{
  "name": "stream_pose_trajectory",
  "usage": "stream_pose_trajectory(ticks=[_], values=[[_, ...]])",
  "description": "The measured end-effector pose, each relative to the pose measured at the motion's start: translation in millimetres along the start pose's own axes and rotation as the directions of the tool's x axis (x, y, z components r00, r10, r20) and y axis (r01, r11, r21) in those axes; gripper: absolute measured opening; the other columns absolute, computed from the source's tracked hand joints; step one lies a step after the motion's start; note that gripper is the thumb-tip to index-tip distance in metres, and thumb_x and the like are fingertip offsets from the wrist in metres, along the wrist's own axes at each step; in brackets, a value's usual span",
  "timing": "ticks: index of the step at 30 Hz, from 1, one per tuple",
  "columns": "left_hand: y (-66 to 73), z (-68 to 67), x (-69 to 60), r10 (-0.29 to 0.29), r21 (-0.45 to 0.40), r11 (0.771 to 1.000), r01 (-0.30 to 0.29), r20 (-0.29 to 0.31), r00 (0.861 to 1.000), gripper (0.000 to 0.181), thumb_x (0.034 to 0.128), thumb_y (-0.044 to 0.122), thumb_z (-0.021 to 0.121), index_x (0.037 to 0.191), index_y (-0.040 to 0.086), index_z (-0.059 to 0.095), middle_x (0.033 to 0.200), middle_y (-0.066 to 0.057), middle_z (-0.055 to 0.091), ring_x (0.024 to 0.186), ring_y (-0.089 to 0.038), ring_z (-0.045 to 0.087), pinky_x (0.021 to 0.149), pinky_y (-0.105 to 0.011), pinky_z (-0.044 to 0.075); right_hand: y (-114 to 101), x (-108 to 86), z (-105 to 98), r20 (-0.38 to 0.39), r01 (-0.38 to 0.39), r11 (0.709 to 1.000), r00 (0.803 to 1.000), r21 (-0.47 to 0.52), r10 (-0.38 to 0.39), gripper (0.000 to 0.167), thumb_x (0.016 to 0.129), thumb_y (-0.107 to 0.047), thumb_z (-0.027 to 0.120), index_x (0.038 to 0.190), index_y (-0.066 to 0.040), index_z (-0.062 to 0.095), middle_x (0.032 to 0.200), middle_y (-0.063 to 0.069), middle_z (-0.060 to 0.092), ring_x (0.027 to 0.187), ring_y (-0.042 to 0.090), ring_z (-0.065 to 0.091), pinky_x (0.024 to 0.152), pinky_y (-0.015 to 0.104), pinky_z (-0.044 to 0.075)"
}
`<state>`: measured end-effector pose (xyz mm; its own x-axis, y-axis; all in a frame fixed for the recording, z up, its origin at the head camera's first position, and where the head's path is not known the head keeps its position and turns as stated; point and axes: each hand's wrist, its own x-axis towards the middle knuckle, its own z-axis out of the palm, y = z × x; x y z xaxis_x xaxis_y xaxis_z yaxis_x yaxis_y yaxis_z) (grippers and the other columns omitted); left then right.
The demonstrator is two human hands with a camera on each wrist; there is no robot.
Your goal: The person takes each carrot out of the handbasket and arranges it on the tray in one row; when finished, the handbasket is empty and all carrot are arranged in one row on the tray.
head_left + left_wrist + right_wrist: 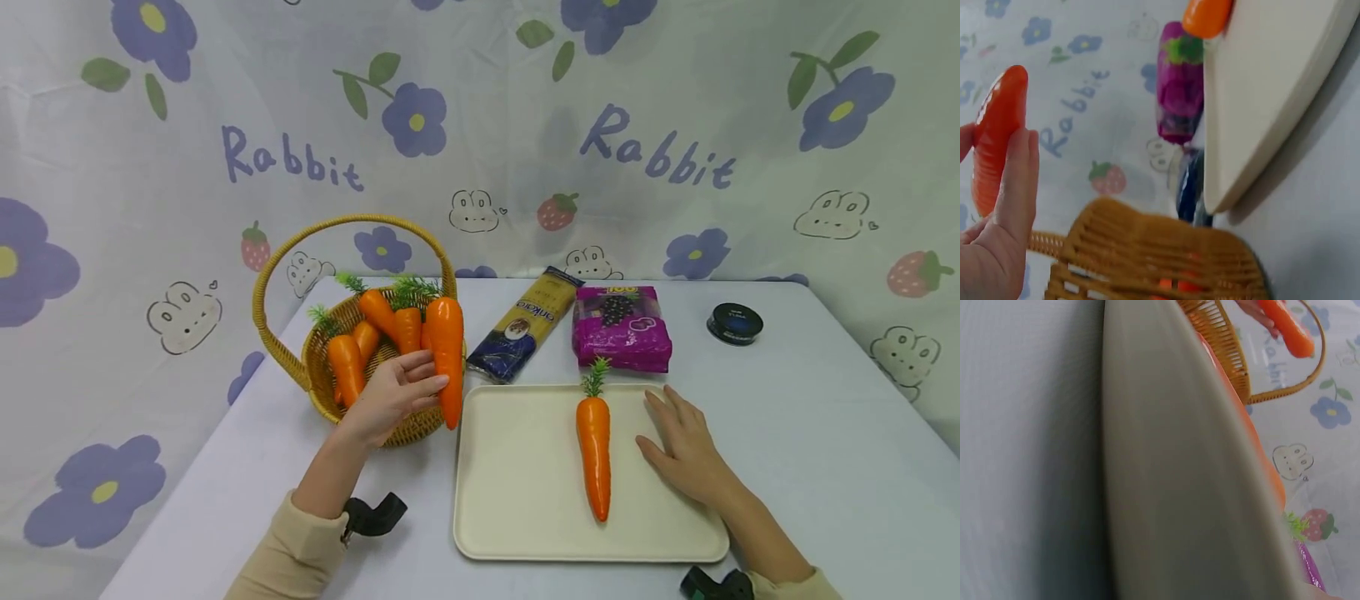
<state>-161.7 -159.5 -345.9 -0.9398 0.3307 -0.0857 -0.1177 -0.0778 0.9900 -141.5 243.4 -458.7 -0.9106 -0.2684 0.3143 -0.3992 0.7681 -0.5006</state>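
My left hand pinches an orange toy carrot between thumb and fingers, above the right side of a wicker basket. The held carrot points tip down; in the left wrist view this carrot is up off the table. Several more carrots with green tops lie in the basket. One carrot lies lengthwise on the cream tray, its leafy top over the far rim. My right hand rests at the tray's right side with fingers spread, holding nothing.
Behind the tray lie a gold and blue packet and a purple package. A round black tin sits at the back right. The basket's tall handle arches upward, and a printed cloth hangs behind the table.
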Motion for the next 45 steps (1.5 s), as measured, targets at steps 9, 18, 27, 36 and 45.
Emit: stream_pose_trajectory(ticks=[9, 18, 27, 36, 45], values=[[-14.7, 35.7, 3.9, -0.006, 0.120, 0.993, -0.017, 0.188, 0.982, 0.060, 0.0798, 0.013, 0.071, 0.131, -0.003, 0.044, 0.119, -0.018, 0.055, 0.101, -0.026, 0.058, 0.082, -0.038, 0.050, 4, 1.4, 2, -0.024, 0.020, 1.000, 1.000, -0.006, -0.020, 0.063, 0.083, -0.021, 0.065, 0.135, 0.000, 0.037, 0.138, 0.033, 0.023, 0.118, 0.051, 0.025, 0.089, 0.067, 0.024], [-37.5, 66.2, 10.3, -0.111, 0.140, 0.988, 0.072, 0.298, 0.948, 0.049, 0.0814, 0.009, 0.068, 0.123, -0.007, 0.048, 0.107, -0.015, 0.060, 0.093, -0.023, 0.062, 0.080, -0.037, 0.051, 2, 0.0, 1, -0.002, 0.005, 1.000, 1.000, -0.007, -0.005, 0.062, 0.083, -0.021, 0.065, 0.134, 0.002, 0.038, 0.139, 0.033, 0.023, 0.118, 0.051, 0.025, 0.089, 0.068, 0.025], [-51.9, 87.2, 16.9, -0.179, 0.227, 0.967, 0.112, 0.301, 0.937, 0.041, 0.0801, 0.005, 0.068, 0.117, -0.006, 0.053, 0.097, -0.011, 0.061, 0.087, -0.021, 0.063, 0.075, -0.033, 0.053, 1, 0.0, 1, 0.000, 0.001, 1.000, 1.000, -0.002, -0.001, 0.062, 0.084, -0.022, 0.064, 0.135, 0.002, 0.037, 0.139, 0.032, 0.022, 0.119, 0.051, 0.023, 0.090, 0.068, 0.024], [-66.4, 96.8, 26.6, -0.241, 0.327, 0.932, 0.154, 0.245, 0.939, 0.040, 0.0781, 0.008, 0.071, 0.112, -0.007, 0.055, 0.090, -0.010, 0.060, 0.079, -0.019, 0.062, 0.068, -0.032, 0.054, 3, -0.1, 3, 0.006, -0.003, 1.000, 1.000, 0.001, 0.003, 0.062, 0.085, -0.023, 0.064, 0.135, 0.001, 0.037, 0.140, 0.032, 0.021, 0.120, 0.051, 0.023, 0.091, 0.067, 0.024], [-74.3, 101.4, 31.5, -0.285, 0.369, 0.908, 0.198, 0.200, 0.937, 0.046, 0.0788, 0.008, 0.071, 0.117, -0.010, 0.052, 0.086, -0.008, 0.064, 0.073, -0.020, 0.065, 0.067, -0.030, 0.054, -1, 0.2, -1, -0.012, 0.023, 1.000, 1.000, -0.015, -0.023, 0.061, 0.084, -0.021, 0.065, 0.134, 0.002, 0.038, 0.138, 0.033, 0.023, 0.118, 0.051, 0.025, 0.090, 0.067, 0.024]])
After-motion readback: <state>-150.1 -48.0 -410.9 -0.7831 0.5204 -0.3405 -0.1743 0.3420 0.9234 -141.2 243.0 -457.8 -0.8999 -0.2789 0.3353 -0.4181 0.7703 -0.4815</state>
